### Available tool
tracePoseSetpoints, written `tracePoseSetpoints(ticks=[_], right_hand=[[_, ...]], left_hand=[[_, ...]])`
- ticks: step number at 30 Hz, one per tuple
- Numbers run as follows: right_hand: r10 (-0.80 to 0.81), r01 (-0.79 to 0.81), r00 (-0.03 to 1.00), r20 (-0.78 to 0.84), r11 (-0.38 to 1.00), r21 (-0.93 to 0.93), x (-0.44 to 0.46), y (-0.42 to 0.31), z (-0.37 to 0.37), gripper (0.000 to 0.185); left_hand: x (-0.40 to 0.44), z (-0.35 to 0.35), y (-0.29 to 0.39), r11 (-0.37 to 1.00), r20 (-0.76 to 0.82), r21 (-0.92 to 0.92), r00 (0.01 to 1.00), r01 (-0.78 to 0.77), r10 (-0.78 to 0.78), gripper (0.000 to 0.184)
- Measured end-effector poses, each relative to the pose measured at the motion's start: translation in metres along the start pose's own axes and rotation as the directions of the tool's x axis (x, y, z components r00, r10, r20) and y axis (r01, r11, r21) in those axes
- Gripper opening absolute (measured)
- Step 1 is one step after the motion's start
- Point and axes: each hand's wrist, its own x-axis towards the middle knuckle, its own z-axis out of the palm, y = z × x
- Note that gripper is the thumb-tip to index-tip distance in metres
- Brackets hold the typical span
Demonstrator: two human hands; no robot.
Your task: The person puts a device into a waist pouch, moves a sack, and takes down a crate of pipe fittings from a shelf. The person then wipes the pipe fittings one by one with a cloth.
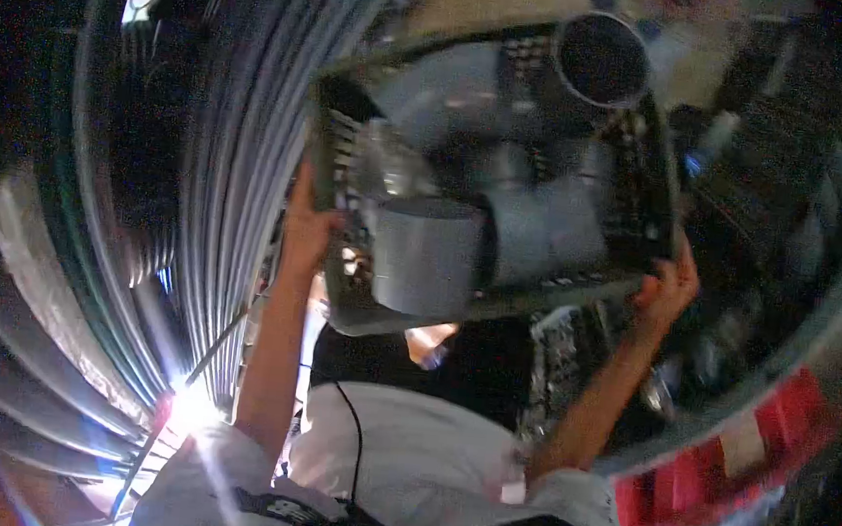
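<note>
A dark plastic crate with slotted walls is held up in front of me, tilted in view. My left hand grips its left side, and my right hand is closed on the lower right corner. Inside lie several grey pipe fittings: a short wide cylinder at the front, a branched piece in the middle, and a curved pipe piece at the back. A round open pipe end shows at the far right corner. Something in clear plastic wrap sits at the left. Motion blurs the contents.
Long grey pipes stand or lie in a dense bundle on my left. A bright light glares at lower left. At lower right is a red object with a pale patch. Dark, blurred clutter lies to the right.
</note>
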Motion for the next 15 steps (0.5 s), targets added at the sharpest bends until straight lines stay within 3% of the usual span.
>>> tracePoseSetpoints(ticks=[1, 2, 4, 5, 9, 12, 15], right_hand=[[-0.007, 0.008, 0.999, 0.031, 1.0, -0.021, 0.014, 0.013, 0.01, 0.046], [-0.076, 0.081, 0.995, 0.065, 0.994, -0.079, 0.043, 0.046, -0.001, 0.045], [-0.138, 0.149, 0.987, 0.079, 0.975, -0.165, 0.072, 0.085, 0.023, 0.041], [-0.144, 0.153, 0.988, 0.061, 0.974, -0.168, 0.085, 0.092, 0.04, 0.039], [-0.139, 0.169, 0.984, 0.109, 0.919, -0.356, 0.156, 0.16, 0.057, 0.038], [-0.022, 0.032, 0.992, 0.126, 0.996, -0.081, 0.194, 0.2, 0.091, 0.039], [0.099, -0.107, 0.991, 0.091, 0.991, 0.085, 0.191, 0.213, 0.141, 0.029]], left_hand=[[0.027, -0.003, -0.033, 0.994, 0.008, 0.064, 0.996, -0.089, 0.089, 0.09], [0.044, 0.006, -0.066, 0.991, 0.011, 0.004, 0.991, -0.133, 0.133, 0.092], [0.064, 0.017, -0.086, 0.987, 0.021, -0.162, 1.0, 0.008, -0.004, 0.096], [0.067, 0.029, -0.071, 0.953, 0.028, -0.257, 0.987, 0.158, -0.156, 0.099], [0.117, 0.047, -0.13, 0.999, -0.008, 0.039, 1.0, -0.015, 0.015, 0.098], [0.157, 0.056, -0.169, 0.99, -0.046, 0.133, 0.998, -0.035, 0.041, 0.093], [0.197, 0.059, -0.203, 0.995, -0.001, 0.056, 0.997, -0.078, 0.078, 0.094]])
